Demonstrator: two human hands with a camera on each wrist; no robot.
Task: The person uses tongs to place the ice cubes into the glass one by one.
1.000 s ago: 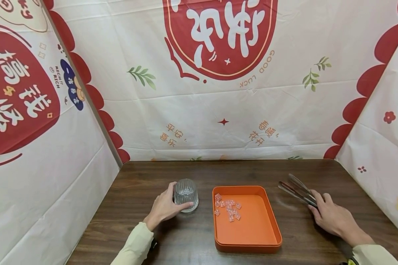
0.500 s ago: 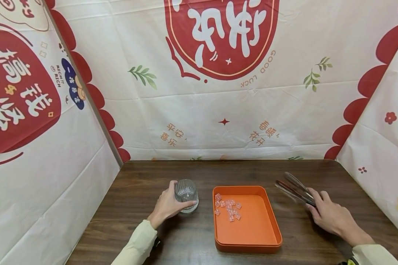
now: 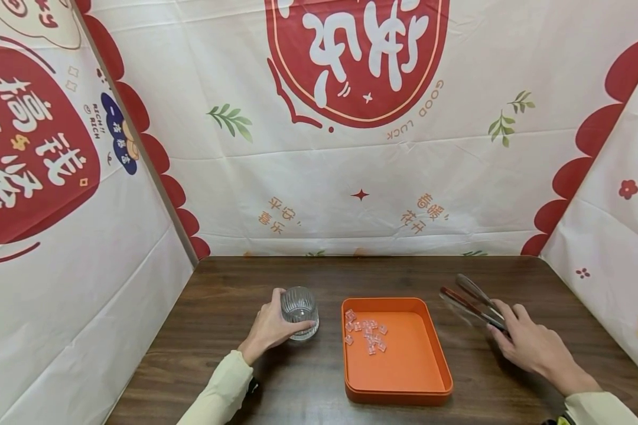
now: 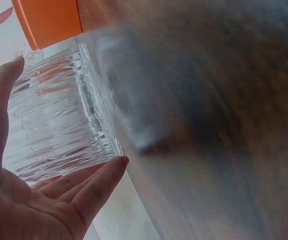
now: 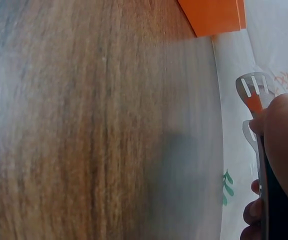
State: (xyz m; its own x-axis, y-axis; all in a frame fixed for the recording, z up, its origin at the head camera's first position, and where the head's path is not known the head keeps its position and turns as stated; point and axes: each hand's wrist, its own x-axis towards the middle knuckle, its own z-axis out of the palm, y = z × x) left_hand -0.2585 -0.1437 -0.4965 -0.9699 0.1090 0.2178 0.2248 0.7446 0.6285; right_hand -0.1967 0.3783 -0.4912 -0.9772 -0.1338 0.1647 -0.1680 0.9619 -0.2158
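Note:
A clear ribbed glass (image 3: 299, 313) stands upright left of the orange tray (image 3: 399, 378). My left hand (image 3: 270, 326) holds it from the side, thumb in front; in the left wrist view the glass (image 4: 59, 115) lies between thumb and fingers, its base at or very near the table. Several small clear cubes (image 3: 369, 337) lie in the tray's left half. Over on the right, my right hand (image 3: 534, 348) grips metal tongs (image 3: 473, 301) by the dark handle, with the two tips apart and nothing between them. The slotted tip of the tongs (image 5: 249, 82) shows in the right wrist view.
The brown wooden table (image 3: 234, 283) runs back to a white printed cloth (image 3: 319, 177). Similar cloth walls close off the left and right sides. The tray, with its low raised rim, sits between the two hands.
The left hand and the glass have shifted very slightly to the right. The tongs have moved a little to the left with the right hand. The tray and cubes look the same.

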